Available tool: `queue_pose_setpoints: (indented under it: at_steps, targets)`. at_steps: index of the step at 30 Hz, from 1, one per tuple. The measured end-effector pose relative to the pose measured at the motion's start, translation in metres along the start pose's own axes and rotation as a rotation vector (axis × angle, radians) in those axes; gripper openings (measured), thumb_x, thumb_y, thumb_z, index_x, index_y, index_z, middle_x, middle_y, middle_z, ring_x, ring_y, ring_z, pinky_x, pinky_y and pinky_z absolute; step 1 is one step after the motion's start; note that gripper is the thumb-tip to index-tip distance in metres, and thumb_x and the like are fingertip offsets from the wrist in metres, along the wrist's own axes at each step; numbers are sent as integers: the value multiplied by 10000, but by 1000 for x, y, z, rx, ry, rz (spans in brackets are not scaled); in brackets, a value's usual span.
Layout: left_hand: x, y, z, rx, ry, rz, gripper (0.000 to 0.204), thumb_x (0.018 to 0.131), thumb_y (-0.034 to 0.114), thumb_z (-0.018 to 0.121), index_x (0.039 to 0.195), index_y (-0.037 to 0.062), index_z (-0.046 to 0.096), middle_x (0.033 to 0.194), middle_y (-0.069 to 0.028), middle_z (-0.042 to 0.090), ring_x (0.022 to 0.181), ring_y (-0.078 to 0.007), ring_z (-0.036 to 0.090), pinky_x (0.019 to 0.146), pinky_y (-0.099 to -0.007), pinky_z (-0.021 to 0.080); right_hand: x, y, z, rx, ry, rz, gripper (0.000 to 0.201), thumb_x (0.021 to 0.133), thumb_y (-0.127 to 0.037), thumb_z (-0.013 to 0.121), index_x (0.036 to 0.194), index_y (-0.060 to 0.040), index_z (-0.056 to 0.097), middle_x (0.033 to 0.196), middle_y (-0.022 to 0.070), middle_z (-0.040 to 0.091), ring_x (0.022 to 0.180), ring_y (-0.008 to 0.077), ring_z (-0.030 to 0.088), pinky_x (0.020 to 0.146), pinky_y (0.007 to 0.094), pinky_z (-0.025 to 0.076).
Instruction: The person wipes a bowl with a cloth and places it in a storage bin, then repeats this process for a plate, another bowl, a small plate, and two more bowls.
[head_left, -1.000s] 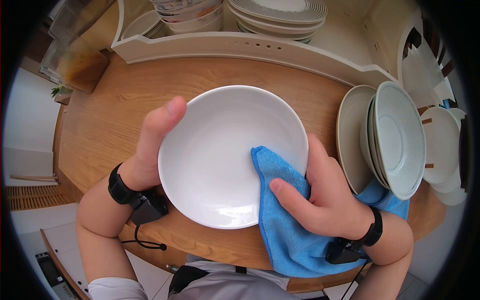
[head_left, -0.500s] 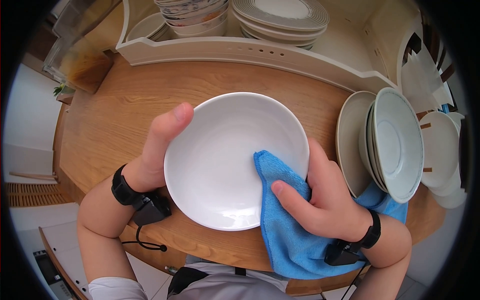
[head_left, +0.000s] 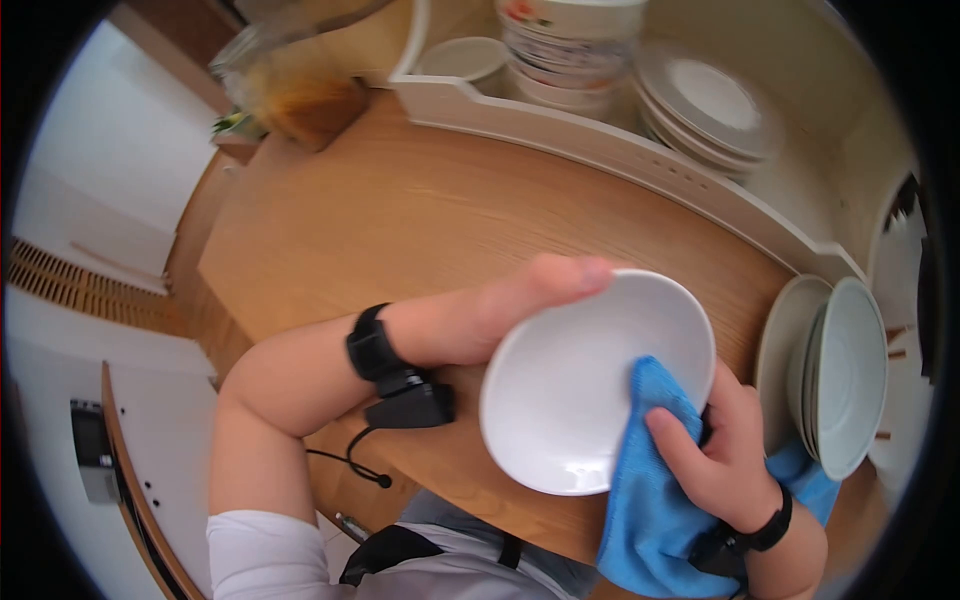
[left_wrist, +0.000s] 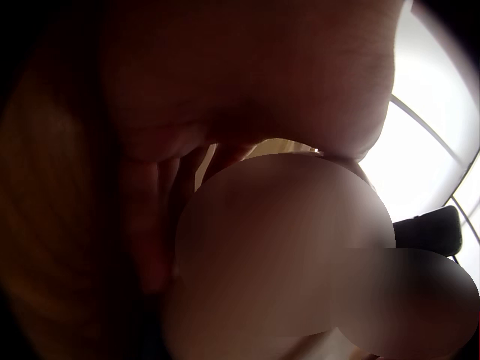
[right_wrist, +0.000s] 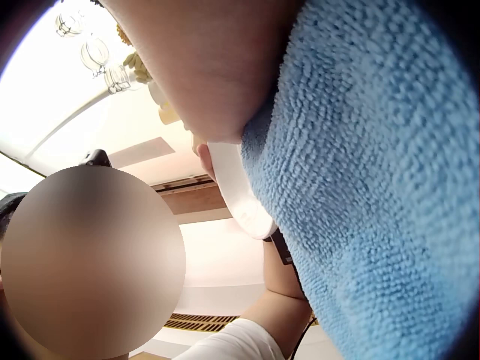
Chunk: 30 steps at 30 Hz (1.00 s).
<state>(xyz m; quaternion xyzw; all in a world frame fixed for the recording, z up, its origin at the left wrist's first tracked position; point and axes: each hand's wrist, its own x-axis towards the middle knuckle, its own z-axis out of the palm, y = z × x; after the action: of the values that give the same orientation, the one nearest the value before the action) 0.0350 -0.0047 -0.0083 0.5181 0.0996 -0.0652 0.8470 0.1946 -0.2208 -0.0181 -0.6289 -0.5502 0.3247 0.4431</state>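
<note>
Above the worktop, my left fingers and right fingers clamp the white dish.
Slack cloth could let it slip.

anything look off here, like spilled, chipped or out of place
Nothing stands out. The round white ceramic dish looks whole in the left hand and right hand, no spill shows on the light brown wooden tabletop, and the stacked pale green bowls look neatly nested. Blur could hide small chips.

Tall stack of bowls next to some piled plates on the cream shelf. Over left there's a see-through container, kinda blurry, with a green plant near it.
</note>
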Motion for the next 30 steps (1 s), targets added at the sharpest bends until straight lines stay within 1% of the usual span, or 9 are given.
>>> queue_pose_setpoints:
  at_steps: [2, 3, 5, 8, 11, 13, 17, 23, 30]
  targets:
    - [4, -9, -3, -106, -60, -3, 526, 1056, 497, 412, 1203, 29, 602, 1200, -47, 625, 1031, -111, 574, 922, -299, 479, 0, -3, 5, -6, 79, 34, 396, 865, -107, 711, 1201, 44, 564, 828, 129, 701, 725, 165, 689, 681, 289, 534]
    - [4, -6, -2, -95, -33, 12, 526, 1056, 497, 412, 1203, 29, 602, 1200, -47, 625, 1031, -111, 574, 922, -299, 479, 0, -5, 7, 0, 62, 8, 396, 865, -107, 711, 1201, 44, 564, 828, 129, 701, 725, 165, 689, 681, 289, 534]
    - [4, 0, 0, 243, -200, 88, 569, 1058, 517, 391, 1208, 8, 595, 1202, -64, 627, 1068, -133, 561, 954, -305, 455, -2, -7, 8, 60, 134, 136, 311, 842, -101, 731, 1085, 30, 588, 786, 105, 689, 692, 137, 659, 646, 284, 517]
    - [1, 0, -2, 385, -294, 38, 643, 1034, 533, 418, 1361, -16, 487, 1255, -99, 576, 1159, -152, 520, 1001, -306, 426, 1, -11, 4, -73, 57, 70, 240, 819, -106, 746, 968, 14, 601, 725, 116, 652, 621, 162, 628, 592, 288, 486]
    - [1, 5, -6, 420, -409, -2, 655, 1034, 542, 412, 1344, -30, 492, 1252, -108, 573, 1182, -165, 507, 1021, -311, 409, 0, -12, 6, -158, 9, -6, 212, 815, -115, 747, 924, 12, 616, 704, 136, 627, 590, 207, 620, 572, 303, 478]
    - [-3, 3, -2, 396, -363, 36, 649, 1036, 539, 410, 1335, -30, 498, 1253, -106, 574, 1177, -170, 512, 1020, -312, 411, 0, -13, 2, -138, -56, 80, 300, 836, -120, 692, 1076, 46, 625, 766, 123, 657, 680, 193, 636, 671, 303, 498]
    - [3, -7, -3, 342, -261, 115, 658, 1027, 562, 421, 1333, -14, 508, 1271, -99, 578, 1144, -158, 533, 999, -314, 434, -1, -10, 5, -117, 20, 56, 239, 836, -122, 728, 985, 28, 616, 731, 134, 645, 627, 200, 637, 609, 308, 497]
    - [2, -8, 4, -42, -38, 215, 536, 1064, 483, 398, 1269, 17, 563, 1189, -44, 634, 1056, -112, 577, 940, -284, 470, -3, -6, 7, 122, 180, 40, 485, 870, -122, 697, 1277, 64, 509, 1007, 138, 701, 907, 181, 667, 824, 311, 523]
    - [9, -18, -10, -38, -115, 122, 764, 1013, 671, 332, 1415, 33, 455, 1341, -93, 568, 1206, -136, 548, 1036, -316, 443, -5, -8, 0, 292, 79, 238, 490, 889, -108, 672, 1311, 70, 500, 1059, 125, 694, 964, 163, 653, 856, 311, 516]
